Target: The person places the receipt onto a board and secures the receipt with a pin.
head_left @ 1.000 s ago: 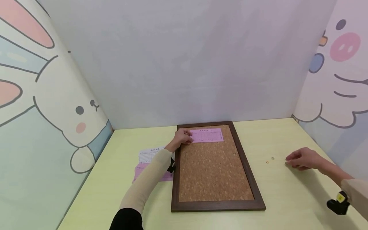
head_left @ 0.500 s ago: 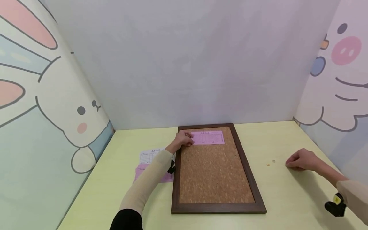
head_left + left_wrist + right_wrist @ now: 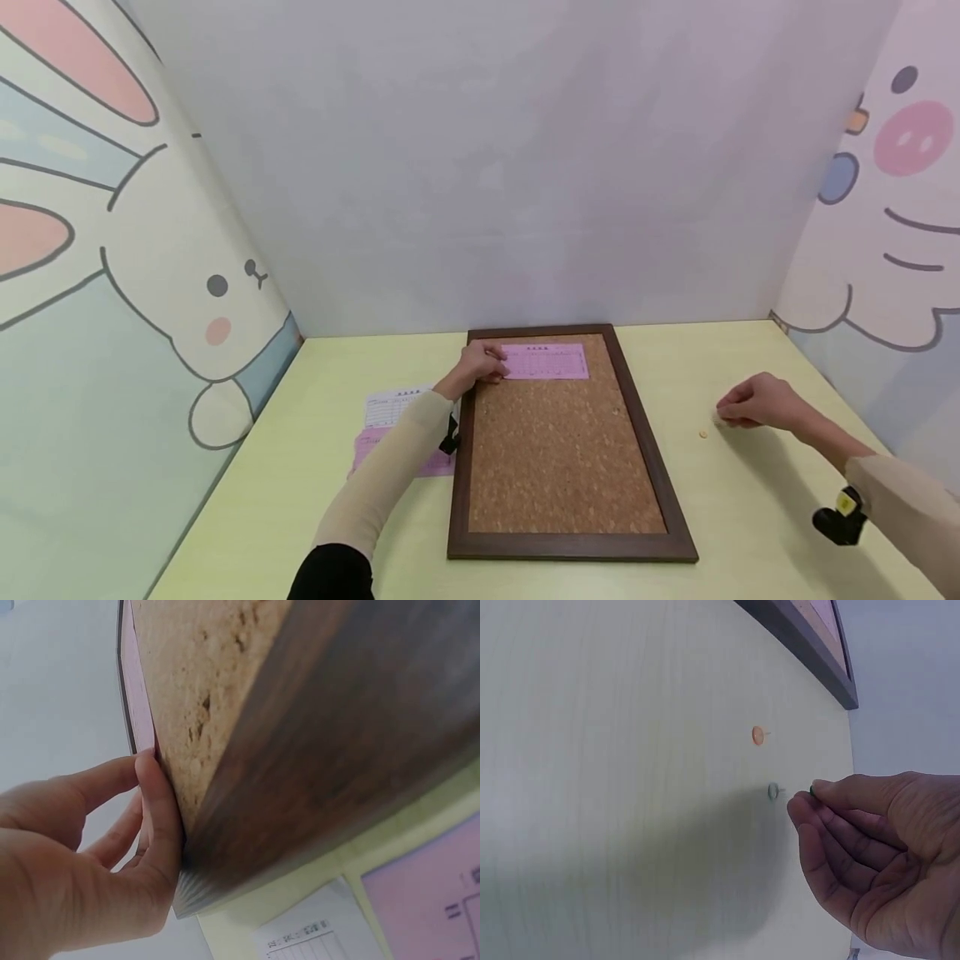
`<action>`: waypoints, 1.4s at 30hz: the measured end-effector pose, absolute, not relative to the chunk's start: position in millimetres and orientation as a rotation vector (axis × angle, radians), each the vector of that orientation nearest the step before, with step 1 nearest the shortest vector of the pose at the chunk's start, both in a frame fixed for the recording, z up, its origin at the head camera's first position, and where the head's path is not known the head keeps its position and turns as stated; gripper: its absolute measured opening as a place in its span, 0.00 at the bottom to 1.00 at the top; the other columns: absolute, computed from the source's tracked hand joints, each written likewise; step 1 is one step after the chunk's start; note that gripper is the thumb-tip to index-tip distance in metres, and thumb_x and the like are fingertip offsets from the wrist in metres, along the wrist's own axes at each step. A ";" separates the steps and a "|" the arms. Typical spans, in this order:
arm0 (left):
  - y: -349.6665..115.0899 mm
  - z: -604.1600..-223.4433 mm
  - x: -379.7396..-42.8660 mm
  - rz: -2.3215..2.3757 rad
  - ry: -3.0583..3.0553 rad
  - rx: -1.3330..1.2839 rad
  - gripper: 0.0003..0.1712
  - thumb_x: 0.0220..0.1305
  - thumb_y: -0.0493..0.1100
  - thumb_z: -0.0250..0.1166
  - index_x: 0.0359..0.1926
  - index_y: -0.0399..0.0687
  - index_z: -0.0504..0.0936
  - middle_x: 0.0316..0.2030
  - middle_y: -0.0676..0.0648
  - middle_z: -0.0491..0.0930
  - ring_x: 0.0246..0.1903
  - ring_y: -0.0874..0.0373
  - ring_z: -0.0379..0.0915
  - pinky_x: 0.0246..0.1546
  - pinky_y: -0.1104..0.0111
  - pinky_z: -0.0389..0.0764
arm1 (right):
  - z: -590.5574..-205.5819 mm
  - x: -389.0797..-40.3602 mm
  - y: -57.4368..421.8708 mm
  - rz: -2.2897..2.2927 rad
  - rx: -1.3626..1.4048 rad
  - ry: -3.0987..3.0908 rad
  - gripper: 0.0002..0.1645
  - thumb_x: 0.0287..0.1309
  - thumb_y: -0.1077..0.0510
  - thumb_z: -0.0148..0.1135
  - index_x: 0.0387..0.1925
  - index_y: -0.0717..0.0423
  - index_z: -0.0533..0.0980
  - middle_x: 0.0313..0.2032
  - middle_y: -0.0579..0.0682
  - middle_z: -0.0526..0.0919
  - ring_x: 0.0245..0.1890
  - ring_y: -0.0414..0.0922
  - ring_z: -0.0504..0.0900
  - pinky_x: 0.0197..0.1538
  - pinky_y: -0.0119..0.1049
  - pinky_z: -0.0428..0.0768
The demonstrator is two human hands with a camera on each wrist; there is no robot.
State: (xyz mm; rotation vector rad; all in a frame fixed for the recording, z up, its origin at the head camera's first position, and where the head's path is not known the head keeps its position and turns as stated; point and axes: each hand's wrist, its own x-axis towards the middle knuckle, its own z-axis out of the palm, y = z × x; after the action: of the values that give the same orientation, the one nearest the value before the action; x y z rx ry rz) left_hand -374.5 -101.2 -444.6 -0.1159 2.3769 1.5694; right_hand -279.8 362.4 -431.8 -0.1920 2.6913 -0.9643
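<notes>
My left hand (image 3: 478,363) pinches the left end of a pink form slip (image 3: 547,362) lying across the top of a cork board (image 3: 562,450) with a dark brown wooden frame. In the left wrist view, the thumb and fingertip meet at the slip's edge, low over the cork. To the board's right, my right hand (image 3: 885,855) is above the table, pinching a small thumbtack (image 3: 812,791) between thumb and finger; only a dark green bit of it shows. Near those fingertips, an orange thumbtack (image 3: 758,736) and a greyish-green thumbtack (image 3: 773,791) lie on the table, pins pointing sideways.
Left of the board lie a white form slip (image 3: 390,408) and another pink slip (image 3: 369,442), partly hidden by the left forearm. Pale walls with cartoon drawings close off the back and both sides of the light yellow table (image 3: 262,517).
My right hand has moved left from beside the thumbtacks and now covers one of them in the head view. The left hand stays on the pink slip. The head view has shifted slightly.
</notes>
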 end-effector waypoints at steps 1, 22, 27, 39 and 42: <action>-101.0 -445.3 -374.7 1.577 2.371 -0.119 0.15 0.60 0.28 0.70 0.49 0.31 0.82 0.34 0.45 0.79 0.20 0.64 0.75 0.23 0.76 0.80 | -431.1 -281.7 358.7 -0.965 -0.203 2.690 0.14 0.64 0.61 0.67 0.39 0.73 0.84 0.27 0.49 0.88 0.26 0.35 0.83 0.31 0.30 0.84; -94.6 -454.5 -376.0 1.609 2.313 -0.153 0.11 0.64 0.30 0.68 0.47 0.32 0.82 0.28 0.47 0.77 0.19 0.64 0.76 0.25 0.74 0.83 | -432.4 -302.9 295.9 -1.166 -0.280 2.651 0.16 0.70 0.63 0.61 0.47 0.77 0.81 0.36 0.62 0.89 0.34 0.44 0.89 0.37 0.39 0.88; -98.4 -446.9 -378.1 1.621 2.334 -0.142 0.12 0.64 0.30 0.68 0.47 0.30 0.82 0.27 0.47 0.78 0.18 0.64 0.76 0.27 0.73 0.85 | -431.3 -315.0 282.1 -1.169 -0.298 2.617 0.17 0.70 0.62 0.61 0.48 0.75 0.81 0.37 0.61 0.90 0.35 0.44 0.89 0.37 0.38 0.88; -97.5 -445.8 -377.9 1.574 2.371 -0.076 0.11 0.62 0.29 0.68 0.46 0.29 0.82 0.26 0.46 0.81 0.20 0.63 0.76 0.24 0.74 0.83 | -427.9 -339.1 246.4 -1.190 -0.328 2.612 0.17 0.70 0.62 0.61 0.50 0.75 0.80 0.37 0.62 0.89 0.35 0.44 0.88 0.38 0.40 0.88; -97.5 -445.6 -377.3 1.568 2.376 -0.066 0.12 0.62 0.29 0.69 0.46 0.28 0.82 0.25 0.47 0.81 0.20 0.63 0.76 0.24 0.74 0.82 | -429.8 -346.1 235.2 -1.214 -0.309 2.601 0.17 0.70 0.61 0.62 0.50 0.74 0.81 0.36 0.61 0.89 0.33 0.40 0.86 0.37 0.36 0.87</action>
State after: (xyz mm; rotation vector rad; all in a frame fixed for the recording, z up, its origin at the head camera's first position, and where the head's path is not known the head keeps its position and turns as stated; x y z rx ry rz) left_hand -377.3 -97.5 -445.6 -0.0660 2.3758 1.5684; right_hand -346.1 235.2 -429.8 -0.3086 2.6009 -1.2137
